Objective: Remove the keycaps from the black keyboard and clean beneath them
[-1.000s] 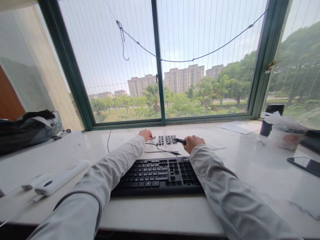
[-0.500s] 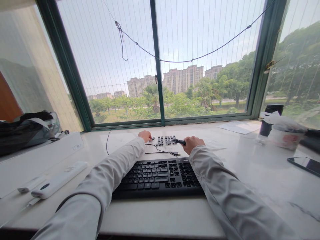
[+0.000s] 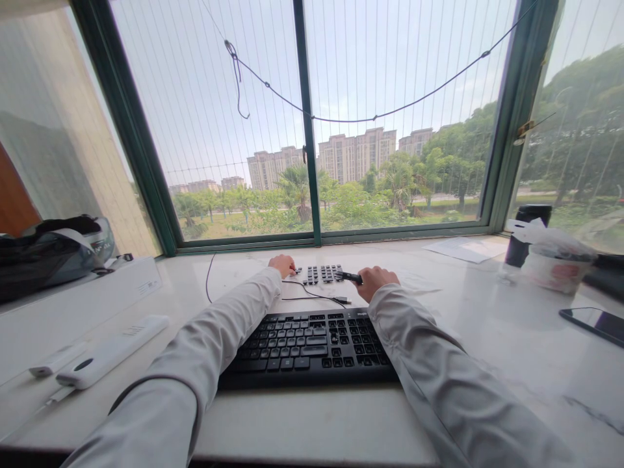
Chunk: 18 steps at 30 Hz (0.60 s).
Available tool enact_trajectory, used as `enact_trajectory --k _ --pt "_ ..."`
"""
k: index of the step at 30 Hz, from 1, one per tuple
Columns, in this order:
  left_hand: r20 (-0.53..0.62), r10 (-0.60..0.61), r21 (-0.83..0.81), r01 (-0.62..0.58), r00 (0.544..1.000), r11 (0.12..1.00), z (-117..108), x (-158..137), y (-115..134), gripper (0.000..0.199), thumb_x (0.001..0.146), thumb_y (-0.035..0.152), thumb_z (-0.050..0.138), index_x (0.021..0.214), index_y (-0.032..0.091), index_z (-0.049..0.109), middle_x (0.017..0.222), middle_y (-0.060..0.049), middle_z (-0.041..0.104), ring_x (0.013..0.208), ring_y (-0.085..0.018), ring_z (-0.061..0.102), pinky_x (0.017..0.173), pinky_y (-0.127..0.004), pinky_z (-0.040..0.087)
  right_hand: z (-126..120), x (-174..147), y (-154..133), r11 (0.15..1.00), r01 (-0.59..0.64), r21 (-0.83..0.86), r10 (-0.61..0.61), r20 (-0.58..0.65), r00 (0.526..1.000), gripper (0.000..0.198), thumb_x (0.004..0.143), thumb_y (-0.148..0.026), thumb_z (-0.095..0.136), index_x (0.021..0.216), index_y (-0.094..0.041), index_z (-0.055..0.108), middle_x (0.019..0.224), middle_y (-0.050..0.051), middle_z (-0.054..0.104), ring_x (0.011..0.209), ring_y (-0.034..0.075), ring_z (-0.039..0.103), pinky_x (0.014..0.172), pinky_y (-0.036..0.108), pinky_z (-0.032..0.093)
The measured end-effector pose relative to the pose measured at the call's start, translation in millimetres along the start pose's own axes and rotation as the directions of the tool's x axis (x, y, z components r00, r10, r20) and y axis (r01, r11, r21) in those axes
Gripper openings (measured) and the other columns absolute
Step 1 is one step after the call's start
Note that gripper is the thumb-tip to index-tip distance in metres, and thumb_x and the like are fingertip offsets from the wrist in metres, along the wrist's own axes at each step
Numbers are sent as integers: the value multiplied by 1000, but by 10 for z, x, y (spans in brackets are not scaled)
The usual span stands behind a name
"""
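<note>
with the right hand (image 3: 377, 284) gripping a black tool (image 3: 350, 277) and the left hand (image 3: 282, 265)'s grip impossible to tell, a careless nudge could scatter the loose keycaps (image 3: 325, 273).

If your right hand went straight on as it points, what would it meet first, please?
Likely the keycaps by the tip of the black tool the right hand holds; depth is unclear.

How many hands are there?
2: the left hand, just left of the loose keys, and the right hand, to their right, holding a black tool. Both are beyond the keyboard.
</note>
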State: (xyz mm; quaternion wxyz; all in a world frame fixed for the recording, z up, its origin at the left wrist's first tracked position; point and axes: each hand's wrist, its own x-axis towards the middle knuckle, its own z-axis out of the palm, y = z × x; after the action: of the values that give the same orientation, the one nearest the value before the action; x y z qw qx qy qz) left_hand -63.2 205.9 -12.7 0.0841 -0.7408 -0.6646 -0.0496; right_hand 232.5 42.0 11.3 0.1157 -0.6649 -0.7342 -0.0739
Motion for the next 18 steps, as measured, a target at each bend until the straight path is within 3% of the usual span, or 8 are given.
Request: enact_trajectory --k 15,18 --pt "-9 11 5 -11 1000 1000 -12 -4 5 27 69 44 70 93 31 72 100 -2 71 93 -20 62 78 -25 45 16 14 14 1000 2 6 -1 -3 1000 43 82 -54 46 97 -21 69 98 14 67 87 27 63 71 36 45" --pt "-8 5 4 -5 1000 1000 -42 18 -18 23 76 45 63 93 32 72 99 -2 71 93 -20 63 77 -26 45 21 15 17 1000 6 5 -6 -13 1000 43 82 -53 45 95 -20 69 97 14 67 86 28 63 70 37 45"
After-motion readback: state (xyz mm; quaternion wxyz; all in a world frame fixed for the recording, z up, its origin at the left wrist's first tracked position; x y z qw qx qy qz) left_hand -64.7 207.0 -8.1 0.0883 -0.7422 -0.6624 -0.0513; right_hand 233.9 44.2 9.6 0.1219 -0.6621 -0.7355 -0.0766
